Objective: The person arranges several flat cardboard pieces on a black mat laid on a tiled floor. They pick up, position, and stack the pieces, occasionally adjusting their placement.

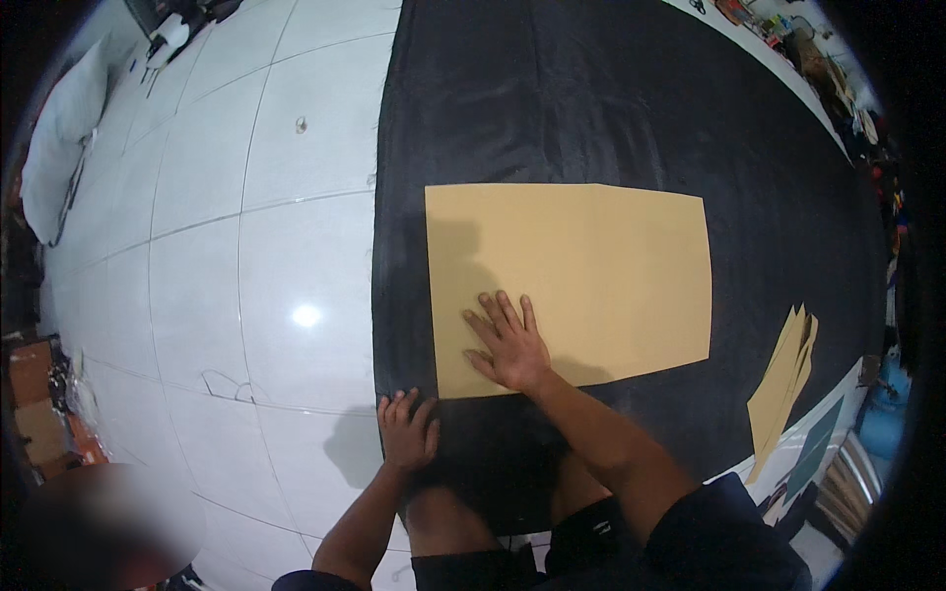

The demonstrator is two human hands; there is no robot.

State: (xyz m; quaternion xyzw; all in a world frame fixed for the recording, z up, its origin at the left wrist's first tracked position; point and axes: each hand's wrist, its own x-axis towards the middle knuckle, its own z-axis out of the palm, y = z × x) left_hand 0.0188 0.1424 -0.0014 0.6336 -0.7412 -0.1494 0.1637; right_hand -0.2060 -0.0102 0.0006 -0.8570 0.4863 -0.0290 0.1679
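A large tan sheet of card (601, 266) with slightly angled edges lies flat on a wide black cloth (512, 89). My right hand (512, 350) rests on the sheet's lower left part, palm down with its fingers spread. Nearer to me, my left hand (407, 430) lies on the cloth by its left edge, just below the sheet's lower left corner. Its fingers are stretched out and it holds nothing.
White floor tiles (197, 286) run along the cloth's left side. Several narrow tan card pieces (783, 379) lie at the cloth's right edge, close to a blue rounded object (885, 404). A white pillow-like bundle (67, 143) sits far left, with cardboard boxes (39, 404) below it.
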